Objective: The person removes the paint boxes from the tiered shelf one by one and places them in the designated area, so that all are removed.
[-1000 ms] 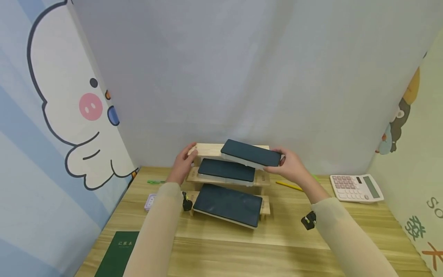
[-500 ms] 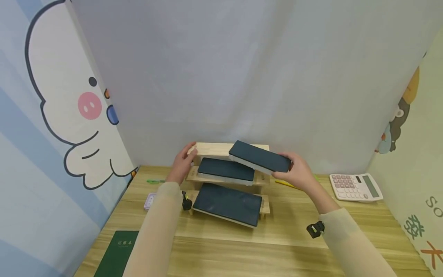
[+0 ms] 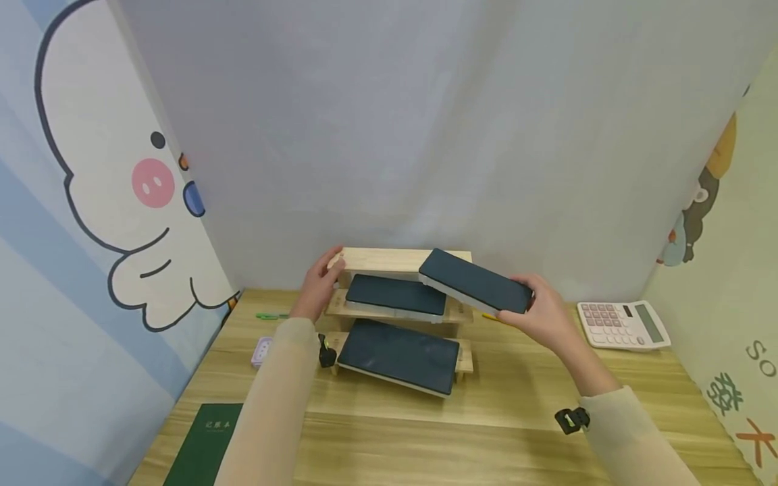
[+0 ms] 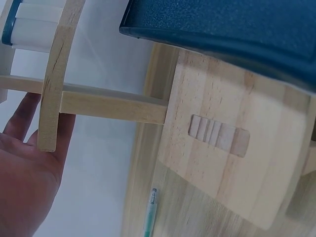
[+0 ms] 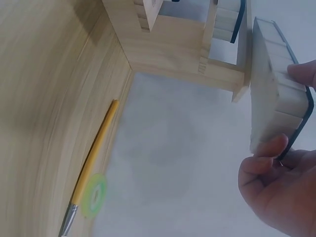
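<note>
A stepped wooden rack stands against the back wall. My left hand grips the left end of its top board, thumb in front and fingers behind. My right hand pinches the right end of a long white box with a dark blue lid. This box slants down to the right, and its left end overlaps the top board in the head view. A similar box lies on the middle step. The widest box sits askew on the lowest step, its front corner jutting past the board.
A pink-and-white calculator lies at the right. Beside the rack are a yellow-handled paintbrush and a green tape roll. At the left are a green pen, a small purple case and a green notebook.
My right hand has drawn the top box rightward, baring more of the top board, and the box slants more. My left hand keeps its hold on the rack.
</note>
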Available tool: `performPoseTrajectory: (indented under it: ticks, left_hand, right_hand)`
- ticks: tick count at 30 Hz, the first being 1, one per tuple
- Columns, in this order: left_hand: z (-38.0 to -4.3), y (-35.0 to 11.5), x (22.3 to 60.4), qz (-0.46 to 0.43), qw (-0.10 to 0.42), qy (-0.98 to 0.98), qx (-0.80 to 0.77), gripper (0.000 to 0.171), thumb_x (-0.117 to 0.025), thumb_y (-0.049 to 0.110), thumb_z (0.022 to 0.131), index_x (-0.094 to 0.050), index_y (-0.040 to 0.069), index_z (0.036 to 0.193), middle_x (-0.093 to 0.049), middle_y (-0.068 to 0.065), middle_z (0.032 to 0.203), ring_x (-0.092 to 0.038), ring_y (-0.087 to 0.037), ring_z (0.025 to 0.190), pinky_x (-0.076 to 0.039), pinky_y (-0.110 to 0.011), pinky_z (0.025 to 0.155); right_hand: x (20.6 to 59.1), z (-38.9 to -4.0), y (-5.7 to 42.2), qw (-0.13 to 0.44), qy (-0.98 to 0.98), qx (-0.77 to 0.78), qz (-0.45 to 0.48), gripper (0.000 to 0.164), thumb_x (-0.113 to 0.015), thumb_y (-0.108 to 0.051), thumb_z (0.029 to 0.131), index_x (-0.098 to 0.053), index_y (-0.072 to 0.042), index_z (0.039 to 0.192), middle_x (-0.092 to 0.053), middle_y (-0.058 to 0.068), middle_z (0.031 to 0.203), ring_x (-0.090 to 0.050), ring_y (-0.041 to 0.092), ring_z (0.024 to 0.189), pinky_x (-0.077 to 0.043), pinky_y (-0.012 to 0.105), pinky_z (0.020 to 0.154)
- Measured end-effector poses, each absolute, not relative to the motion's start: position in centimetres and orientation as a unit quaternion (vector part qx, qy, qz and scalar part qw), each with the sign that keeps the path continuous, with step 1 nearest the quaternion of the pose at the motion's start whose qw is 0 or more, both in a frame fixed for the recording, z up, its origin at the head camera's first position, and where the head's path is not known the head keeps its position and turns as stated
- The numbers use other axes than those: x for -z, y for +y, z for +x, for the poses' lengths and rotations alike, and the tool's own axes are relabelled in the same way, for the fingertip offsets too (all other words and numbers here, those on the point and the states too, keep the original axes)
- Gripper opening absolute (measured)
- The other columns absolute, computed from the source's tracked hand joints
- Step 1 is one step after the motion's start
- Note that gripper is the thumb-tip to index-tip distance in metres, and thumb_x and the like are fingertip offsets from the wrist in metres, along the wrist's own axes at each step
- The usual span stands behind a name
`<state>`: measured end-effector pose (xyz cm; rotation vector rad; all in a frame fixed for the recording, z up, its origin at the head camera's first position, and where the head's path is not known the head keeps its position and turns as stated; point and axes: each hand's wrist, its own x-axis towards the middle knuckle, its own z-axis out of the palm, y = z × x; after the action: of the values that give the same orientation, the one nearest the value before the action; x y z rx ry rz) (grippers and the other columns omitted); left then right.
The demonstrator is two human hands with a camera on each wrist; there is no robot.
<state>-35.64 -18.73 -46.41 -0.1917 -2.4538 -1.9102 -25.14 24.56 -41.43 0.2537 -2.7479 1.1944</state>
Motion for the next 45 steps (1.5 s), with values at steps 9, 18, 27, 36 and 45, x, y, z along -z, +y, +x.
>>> performPoseTrajectory:
  ticks: [9,18,27,36,45]
  left_hand:
    - [-35.3,-18.8,45.9,-0.059,0.017,-0.792,0.608,0.059,-0.049,0.048,0.11,-0.036,0.03,0.165,-0.024,-0.004,0.171,-0.036,-0.034,0.15,-0.035,-0.059,0.116]
    - [-35.7,-19.2,46.3,-0.061,0.008,-0.79,0.61,0.059,-0.05,0.05,0.109,-0.037,0.034,0.164,-0.025,-0.002,0.17,-0.037,-0.032,0.149,-0.037,-0.058,0.115]
    - [-35.6,-18.8,46.4,-0.063,0.003,-0.791,0.609,0.059,-0.049,0.053,0.109,-0.035,0.036,0.164,-0.025,0.0,0.17,-0.037,-0.032,0.149,-0.035,-0.059,0.116]
    - [-35.5,-18.7,46.4,-0.063,0.0,-0.784,0.617,0.06,-0.049,0.052,0.109,-0.035,0.034,0.165,-0.024,-0.001,0.171,-0.035,-0.032,0.15,-0.035,-0.059,0.116]
    - [-35.5,-18.6,46.3,-0.065,0.001,-0.787,0.613,0.06,-0.047,0.05,0.11,-0.034,0.032,0.165,-0.022,0.0,0.171,-0.032,-0.032,0.152,-0.034,-0.059,0.117]
  right_hand:
    - [42.3,-22.8,25.9,0.083,-0.928,-0.361,0.034,0.076,-0.081,-0.031,0.087,-0.049,-0.001,0.149,-0.054,0.026,0.138,-0.061,0.042,0.107,-0.052,0.053,0.083]
    - [43.4,-21.0,26.6,0.107,-0.932,-0.345,0.003,0.078,-0.082,-0.033,0.084,-0.051,0.001,0.147,-0.057,0.025,0.134,-0.061,0.04,0.103,-0.049,0.046,0.078]
    - [44.5,-19.1,28.1,0.103,-0.931,-0.351,-0.017,0.079,-0.083,-0.031,0.085,-0.049,0.008,0.144,-0.055,0.03,0.137,-0.061,0.043,0.106,-0.05,0.049,0.082]
    - [45.4,-17.9,29.4,0.062,-0.93,-0.355,-0.066,0.086,-0.081,-0.036,0.088,-0.041,0.013,0.147,-0.049,0.035,0.139,-0.055,0.049,0.116,-0.048,0.062,0.094]
    - [47.2,-17.5,29.1,0.021,-0.945,-0.316,-0.084,0.085,-0.083,-0.043,0.084,-0.05,0.019,0.133,-0.058,0.038,0.124,-0.061,0.047,0.106,-0.052,0.058,0.087]
